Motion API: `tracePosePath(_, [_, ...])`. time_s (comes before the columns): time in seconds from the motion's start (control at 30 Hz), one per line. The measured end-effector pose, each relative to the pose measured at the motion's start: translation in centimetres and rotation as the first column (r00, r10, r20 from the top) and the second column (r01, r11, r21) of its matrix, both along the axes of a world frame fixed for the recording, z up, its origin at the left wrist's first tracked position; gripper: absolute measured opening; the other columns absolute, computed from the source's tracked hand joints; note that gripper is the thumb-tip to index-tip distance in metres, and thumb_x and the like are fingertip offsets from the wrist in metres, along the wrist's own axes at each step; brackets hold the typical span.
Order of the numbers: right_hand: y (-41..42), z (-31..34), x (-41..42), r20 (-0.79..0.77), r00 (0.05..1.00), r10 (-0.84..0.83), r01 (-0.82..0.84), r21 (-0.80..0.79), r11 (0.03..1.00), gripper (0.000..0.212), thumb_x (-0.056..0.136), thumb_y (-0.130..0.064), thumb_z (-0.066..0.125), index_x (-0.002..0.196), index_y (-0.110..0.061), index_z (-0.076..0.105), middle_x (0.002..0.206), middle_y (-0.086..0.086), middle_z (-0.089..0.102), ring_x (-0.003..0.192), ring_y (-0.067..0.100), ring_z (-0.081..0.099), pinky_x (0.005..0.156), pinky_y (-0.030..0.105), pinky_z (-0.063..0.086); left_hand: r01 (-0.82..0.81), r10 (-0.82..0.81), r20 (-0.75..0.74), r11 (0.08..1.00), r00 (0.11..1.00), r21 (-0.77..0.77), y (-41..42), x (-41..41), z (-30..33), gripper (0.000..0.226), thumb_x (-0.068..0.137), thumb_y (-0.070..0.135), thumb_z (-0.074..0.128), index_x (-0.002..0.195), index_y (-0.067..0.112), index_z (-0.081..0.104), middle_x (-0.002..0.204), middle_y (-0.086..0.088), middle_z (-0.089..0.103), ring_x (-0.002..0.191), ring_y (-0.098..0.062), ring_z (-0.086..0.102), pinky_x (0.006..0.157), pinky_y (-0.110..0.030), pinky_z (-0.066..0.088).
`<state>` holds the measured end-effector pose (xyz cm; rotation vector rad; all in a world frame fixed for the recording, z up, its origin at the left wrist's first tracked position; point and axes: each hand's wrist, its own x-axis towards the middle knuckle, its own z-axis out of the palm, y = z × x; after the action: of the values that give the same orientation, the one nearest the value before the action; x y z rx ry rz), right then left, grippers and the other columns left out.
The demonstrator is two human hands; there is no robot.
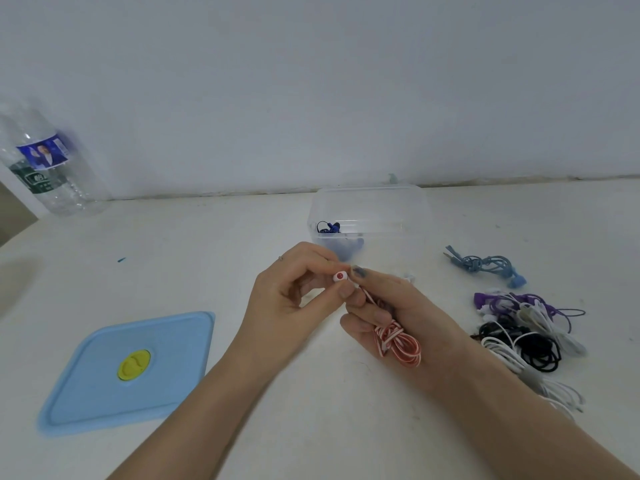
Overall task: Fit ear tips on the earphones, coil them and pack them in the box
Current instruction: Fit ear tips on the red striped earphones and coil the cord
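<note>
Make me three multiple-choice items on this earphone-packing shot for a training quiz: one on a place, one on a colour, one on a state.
1. Where does the blue lid lie?
A. on the clear box
B. on the table, left of the hands
C. under the bottle

2. What colour is the coiled cable in the right hand?
A. red and white
B. green
C. yellow

3. The clear box is:
A. open
B. lidded
C. overturned

Answers: 1 B, the lid lies flat left of the left hand. 2 A, striped coil. 3 A, its top is uncovered.

lid [104, 386] left, box [370, 216] behind, earphone pile [519, 327] right.
</note>
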<state>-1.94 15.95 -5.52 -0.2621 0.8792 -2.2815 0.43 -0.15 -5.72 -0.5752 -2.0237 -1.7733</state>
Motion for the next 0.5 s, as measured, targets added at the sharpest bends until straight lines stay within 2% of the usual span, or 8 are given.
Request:
tracePosePath(0.1, [0.0,-0.1,-0.1,0.015,1.000,-0.015,0.015,0.012,1.000,0.013,0.094,-0.016,0.058,0.085,-0.007,0.058,0.069,0.002,0.051,0.041,0.003,0.038,0.050,0.019,0.030,-0.031,0.030,-0.017,0.996,0.999,-0.087,0.1,0.3,0.2,0.011,0.092,0.014,0.068,0.100,0.007,0.068,0.096,-0.006,0.066,0.085,-0.027,0.072,0.082,-0.033,0.055])
tracePosePath(0.17, [-0.1,0.1,0.0,0.020,0.999,-0.030,0.030,0.021,0.999,0.017,0.094,-0.016,0.057,0.079,-0.009,0.059,0.069,0.002,0.052,0.042,0.004,0.037,0.050,0.019,0.031,-0.080,0.079,-0.010,0.989,0.997,-0.124,0.0,0.4,0.4,0.015,0.093,0.017,0.066,0.106,0.010,0.067,0.095,-0.001,0.068,0.087,-0.026,0.073,0.084,-0.035,0.056])
tracePosePath(0.27, [-0.1,0.3,0.1,0.004,0.998,-0.057,0.057,0.062,0.996,0.021,0.092,-0.016,0.058,0.072,-0.011,0.060,0.066,0.002,0.053,0.043,0.005,0.037,0.051,0.020,0.030,-0.137,0.125,-0.062,0.962,0.990,-0.235,-0.2,0.2,0.4,0.007,0.097,0.012,0.062,0.100,0.012,0.068,0.096,0.001,0.067,0.089,-0.027,0.072,0.081,-0.042,0.058])
tracePosePath(0.37, [-0.1,0.2,0.0,-0.014,0.997,-0.074,0.075,0.116,0.990,0.019,0.092,-0.016,0.058,0.074,-0.010,0.057,0.067,0.003,0.053,0.044,0.006,0.036,0.054,0.022,0.028,-0.189,0.166,-0.097,0.926,0.981,-0.328,-0.5,0.0,0.5,0.006,0.094,0.006,0.064,0.095,0.009,0.069,0.093,0.005,0.068,0.086,-0.019,0.072,0.079,-0.041,0.058])
tracePosePath(0.5, [-0.3,0.2,-0.1,-0.060,0.990,-0.125,0.136,0.280,0.950,0.013,0.094,-0.012,0.058,0.084,-0.005,0.060,0.070,0.007,0.056,0.044,0.010,0.041,0.053,0.021,0.040,-0.234,0.166,-0.185,0.855,0.969,-0.463,-1.0,-0.2,0.7,0.005,0.090,0.006,0.063,0.090,0.009,0.067,0.087,0.005,0.066,0.081,-0.014,0.066,0.075,-0.035,0.055])
